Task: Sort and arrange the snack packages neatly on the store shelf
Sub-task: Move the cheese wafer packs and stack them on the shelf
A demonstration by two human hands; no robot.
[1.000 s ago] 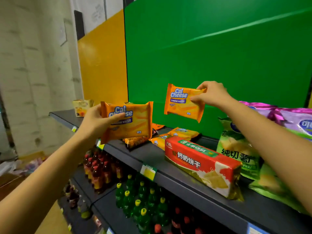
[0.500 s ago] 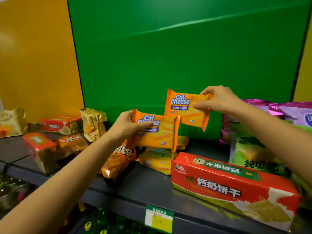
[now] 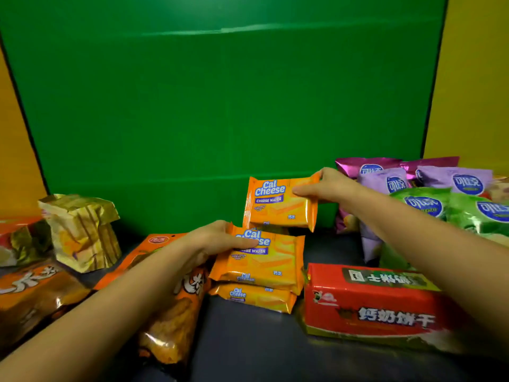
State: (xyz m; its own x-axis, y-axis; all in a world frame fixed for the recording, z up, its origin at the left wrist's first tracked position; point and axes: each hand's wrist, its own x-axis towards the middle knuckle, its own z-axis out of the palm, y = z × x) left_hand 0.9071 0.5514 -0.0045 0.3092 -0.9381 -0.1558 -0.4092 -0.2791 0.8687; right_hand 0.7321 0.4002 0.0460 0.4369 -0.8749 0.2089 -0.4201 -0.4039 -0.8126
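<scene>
"On the dark shelf, in front of the green backboard, what do the hands have?"

"Each has one orange Cal Cheese wafer packet. The right hand pinches the top right corner of the rear packet, thumb in front, and holds it upright with its label facing us. The left hand grips the upper left corner of the front packet, thumb across the printed name."

"Are the hands together?"

"No, apart: the right one is higher and further back, the left lower and nearer."

"Does the front packet rest on anything?"

"It lies tilted on top of a third packet of the same kind, which is flat on the shelf. Below the rear packet a strip of a similar wrapper peeks out; I cannot tell whether the two touch."

"What lies around them?"

"Just right of the stack is a long red biscuit pack, lying on its side. Behind it are purple crisp bags and green crisp bags. Under the left forearm lies an orange snack bag. Further left, a crumpled gold-wrapped pack stands near the backboard, and a brown-orange bag lies at the edge."
</scene>
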